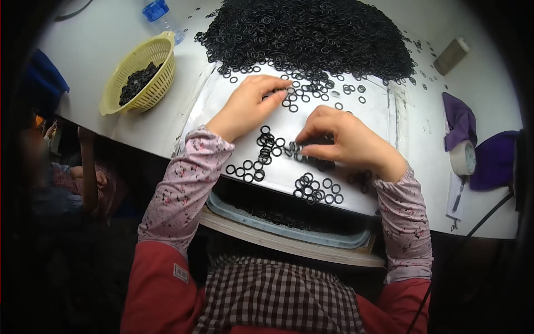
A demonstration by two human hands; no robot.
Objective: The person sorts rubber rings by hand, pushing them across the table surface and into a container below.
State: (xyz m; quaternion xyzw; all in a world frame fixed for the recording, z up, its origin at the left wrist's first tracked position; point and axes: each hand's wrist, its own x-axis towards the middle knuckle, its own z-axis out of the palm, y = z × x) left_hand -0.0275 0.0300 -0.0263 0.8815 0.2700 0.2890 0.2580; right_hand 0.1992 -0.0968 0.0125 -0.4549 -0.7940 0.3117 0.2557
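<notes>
Black rubber rings [311, 33] lie in a large heap at the back of a white work board [222, 106]. My left hand [251, 104] reaches to loose rings [303, 92] just in front of the heap, its thumb and index finger apart over them. My right hand [350, 139] is curled lower down on the board, with thumb and fingers bent round a few rings [293, 149] that look slightly blurred. More rings lie partly hidden beneath its palm. Between the hands runs a cluster of rings [267, 147], and another group [317, 189] lies near the front edge.
A yellow basket [161, 92] with dark pieces stands at left, near a blue-capped bottle [158, 14]. Below the board's edge sits a blue-grey tray [334, 240] containing rings. At right are a tape roll [461, 158], purple cloth [495, 161] and a pen [459, 195]. Another person sits at far left.
</notes>
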